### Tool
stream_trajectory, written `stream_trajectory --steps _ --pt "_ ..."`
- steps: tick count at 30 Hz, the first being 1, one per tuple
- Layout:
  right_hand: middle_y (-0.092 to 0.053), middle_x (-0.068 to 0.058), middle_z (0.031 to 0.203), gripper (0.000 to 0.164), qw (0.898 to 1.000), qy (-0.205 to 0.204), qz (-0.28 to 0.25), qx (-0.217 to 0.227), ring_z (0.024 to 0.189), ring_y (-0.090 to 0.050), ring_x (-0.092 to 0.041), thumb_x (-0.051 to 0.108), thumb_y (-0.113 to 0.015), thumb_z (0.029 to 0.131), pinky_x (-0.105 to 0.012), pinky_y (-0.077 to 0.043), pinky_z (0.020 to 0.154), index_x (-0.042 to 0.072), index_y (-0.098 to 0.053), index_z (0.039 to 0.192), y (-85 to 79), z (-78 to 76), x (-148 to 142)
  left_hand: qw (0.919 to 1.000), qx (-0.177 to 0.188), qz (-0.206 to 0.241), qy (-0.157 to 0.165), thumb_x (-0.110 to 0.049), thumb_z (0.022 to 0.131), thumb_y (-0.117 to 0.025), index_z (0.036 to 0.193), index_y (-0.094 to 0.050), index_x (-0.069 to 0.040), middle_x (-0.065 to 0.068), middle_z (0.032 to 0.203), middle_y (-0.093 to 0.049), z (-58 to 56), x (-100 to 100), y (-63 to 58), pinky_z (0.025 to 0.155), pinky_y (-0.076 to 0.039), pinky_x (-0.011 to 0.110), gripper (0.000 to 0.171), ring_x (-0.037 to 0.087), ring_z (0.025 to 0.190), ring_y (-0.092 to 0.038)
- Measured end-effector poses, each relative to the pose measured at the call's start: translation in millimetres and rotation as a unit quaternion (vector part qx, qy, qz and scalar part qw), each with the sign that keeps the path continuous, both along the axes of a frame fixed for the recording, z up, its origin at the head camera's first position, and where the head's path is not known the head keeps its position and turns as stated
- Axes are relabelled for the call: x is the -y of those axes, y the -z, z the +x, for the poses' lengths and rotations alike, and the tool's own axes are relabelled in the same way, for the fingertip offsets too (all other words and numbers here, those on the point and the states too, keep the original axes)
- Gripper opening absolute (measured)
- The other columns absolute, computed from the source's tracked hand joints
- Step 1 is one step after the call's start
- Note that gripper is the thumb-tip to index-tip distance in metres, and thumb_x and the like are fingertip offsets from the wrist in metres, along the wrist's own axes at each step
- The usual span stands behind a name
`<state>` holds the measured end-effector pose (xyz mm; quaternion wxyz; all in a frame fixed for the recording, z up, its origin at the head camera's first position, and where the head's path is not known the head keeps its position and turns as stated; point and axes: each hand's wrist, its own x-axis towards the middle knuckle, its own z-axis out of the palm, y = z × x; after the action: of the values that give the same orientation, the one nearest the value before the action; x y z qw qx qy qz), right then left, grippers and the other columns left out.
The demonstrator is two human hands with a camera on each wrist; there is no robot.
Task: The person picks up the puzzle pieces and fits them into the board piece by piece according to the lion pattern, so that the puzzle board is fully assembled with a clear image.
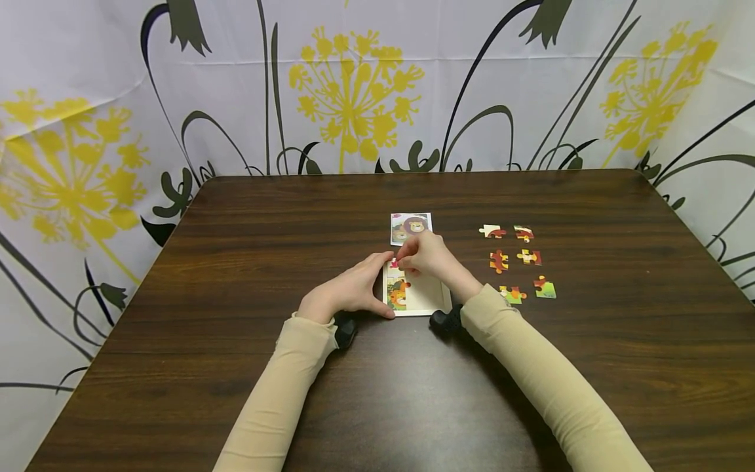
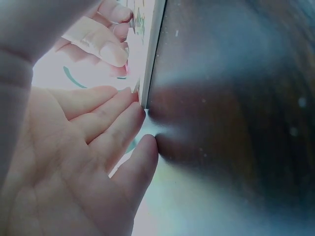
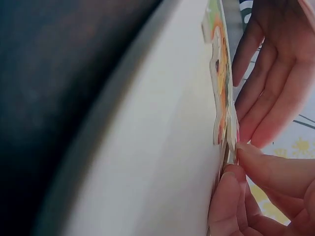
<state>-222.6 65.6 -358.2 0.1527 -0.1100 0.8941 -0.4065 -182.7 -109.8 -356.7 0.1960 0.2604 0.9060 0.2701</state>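
A shallow white puzzle tray (image 1: pixel 427 298) lies on the table, with joined pieces showing part of a lion (image 1: pixel 397 298) along its left side. At the tray's upper left, my right hand (image 1: pixel 433 257) pinches a puzzle piece (image 1: pixel 394 263) with pink on it between thumb and fingers. In the right wrist view, those fingertips partly cover the piece, just beyond the lion pieces. My left hand (image 1: pixel 348 288) is spread along the tray's left edge, fingers fairly straight. The left wrist view shows its fingertips touching the tray's side.
Behind the tray lies a small lion picture card (image 1: pixel 411 223), partly covered by the right hand. Several loose puzzle pieces (image 1: pixel 498 261) are spread over the table (image 1: pixel 283 229) to the right. A flower-patterned cloth (image 1: pixel 354 85) hangs behind the table's far edge.
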Motion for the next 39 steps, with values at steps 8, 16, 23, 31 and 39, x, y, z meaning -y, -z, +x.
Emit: stream_trajectory --steps 8,16,23,31,39 --pt "-0.065 -0.001 0.062 0.006 0.999 0.005 0.02 -0.037 0.049 -0.048 -0.004 0.008 -0.073 0.078 -0.016 -0.038 0.047 0.002 -0.072 0.078 -0.6 -0.5 3.8 1.0 -0.007 0.002 0.006 -0.028 0.068 -0.084 0.146 -0.021 0.003 0.017 0.148 -0.031 0.5 0.0 -1.1 0.114 -0.027 0.041 0.105 0.028 0.137 -0.032" --pt "-0.068 -0.005 0.069 0.006 0.998 0.005 0.034 -0.048 0.053 -0.047 -0.005 0.007 -0.073 0.078 -0.015 -0.037 0.049 0.002 -0.072 0.078 -1.4 -1.3 7.0 0.9998 -0.01 0.013 0.008 -0.029 0.068 -0.084 0.146 -0.021 0.003 0.018 0.147 -0.032 0.8 0.5 -2.5 0.113 -0.028 0.041 0.105 0.028 0.136 -0.034" --pt "-0.066 -0.001 0.067 0.005 0.998 -0.008 0.045 -0.053 0.057 -0.047 -0.007 0.007 -0.074 0.076 -0.015 -0.037 0.051 0.003 -0.071 0.076 -1.4 -3.8 7.0 0.9999 -0.006 0.004 0.01 -0.028 0.069 -0.084 0.146 -0.02 0.002 0.017 0.147 -0.031 -0.9 -0.3 -1.3 0.114 -0.027 0.04 0.105 0.027 0.136 -0.033" --pt "-0.069 -0.003 0.07 0.007 0.998 -0.017 0.049 -0.037 0.056 -0.049 -0.005 0.009 -0.075 0.078 -0.015 -0.039 0.052 0.002 -0.073 0.079 -1.6 -4.3 7.8 0.9998 -0.007 0.013 0.011 -0.027 0.068 -0.084 0.146 -0.021 0.001 0.016 0.146 -0.033 -1.2 -0.9 1.1 0.113 -0.028 0.04 0.104 0.027 0.134 -0.034" --pt "-0.073 -0.006 0.077 0.006 0.995 -0.038 0.07 -0.053 0.064 -0.054 -0.007 0.008 -0.076 0.075 -0.015 -0.041 0.057 0.004 -0.075 0.08 -2.9 -3.9 8.2 0.9997 -0.012 0.017 0.007 -0.028 0.067 -0.085 0.145 -0.023 0.001 0.017 0.145 -0.035 0.1 0.7 1.3 0.113 -0.028 0.039 0.103 0.026 0.134 -0.036"
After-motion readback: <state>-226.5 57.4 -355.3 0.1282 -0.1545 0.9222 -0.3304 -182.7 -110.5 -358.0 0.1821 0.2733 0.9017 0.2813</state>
